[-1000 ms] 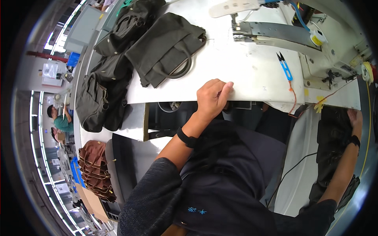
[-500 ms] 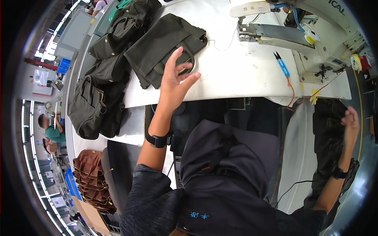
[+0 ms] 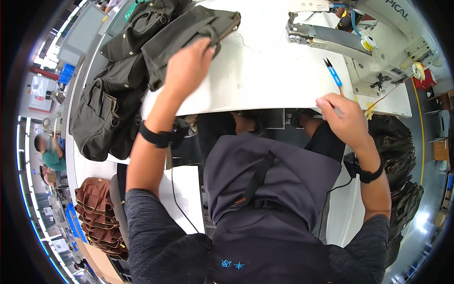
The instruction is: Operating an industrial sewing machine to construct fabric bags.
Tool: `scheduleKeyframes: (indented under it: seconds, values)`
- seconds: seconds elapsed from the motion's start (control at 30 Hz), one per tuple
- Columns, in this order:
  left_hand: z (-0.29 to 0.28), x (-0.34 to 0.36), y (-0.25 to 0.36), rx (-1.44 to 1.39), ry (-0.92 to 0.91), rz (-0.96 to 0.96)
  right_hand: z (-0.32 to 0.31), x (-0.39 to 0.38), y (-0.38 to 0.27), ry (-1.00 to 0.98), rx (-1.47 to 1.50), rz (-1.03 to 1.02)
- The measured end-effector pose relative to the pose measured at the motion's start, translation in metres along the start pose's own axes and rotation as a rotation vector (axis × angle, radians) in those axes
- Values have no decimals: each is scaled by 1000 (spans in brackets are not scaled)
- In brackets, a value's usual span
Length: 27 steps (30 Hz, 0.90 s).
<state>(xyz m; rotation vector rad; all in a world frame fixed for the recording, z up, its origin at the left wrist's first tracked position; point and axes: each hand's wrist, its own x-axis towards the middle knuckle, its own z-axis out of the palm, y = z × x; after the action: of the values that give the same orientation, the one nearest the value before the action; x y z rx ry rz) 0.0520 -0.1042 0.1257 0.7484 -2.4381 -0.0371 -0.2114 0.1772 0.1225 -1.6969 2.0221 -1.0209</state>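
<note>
"Bag (image 3: 165,47) on the worktop (image 3: 265,78): where was it, exactly?"

"Toward the far left, tilted, dark grey-green, right up against a pile of dark bags (image 3: 94,125). Its open end pointed away to the right."

"And the left hand (image 3: 189,66)?"

"Over the bag, at its handle. Its fingers were bent inward, but the back of the hand hid most of them, so I couldn't tell whether they gripped."

"What about the right hand (image 3: 345,118)?"

"Near the front edge of the worktop. Its fingers were curled in, loosely closed, and I saw nothing in them."

"Was anything close by?"

"Blue snips (image 3: 334,73) lay just beyond that hand, with the sewing machine (image 3: 373,59) past them. More dark bags (image 3: 395,156) were heaped off to the right, and a stack of brown bags (image 3: 99,213) sat low on the left."
</note>
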Motion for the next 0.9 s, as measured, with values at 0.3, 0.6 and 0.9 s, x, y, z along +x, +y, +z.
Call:
scheduleKeyframes:
  seconds: [0.3, 0.6, 0.9]
  values:
    - [-127, 65, 32, -641, -396, -299, 45, 66, -56, 298, 121, -413]
    - [-141, 55, 44, -502, -721, -218, 60, 75, -91, 509, -273, -621]
    - [-178, 92, 65, -157, -492, -335, 73, 114, -94, 511, -227, -749]
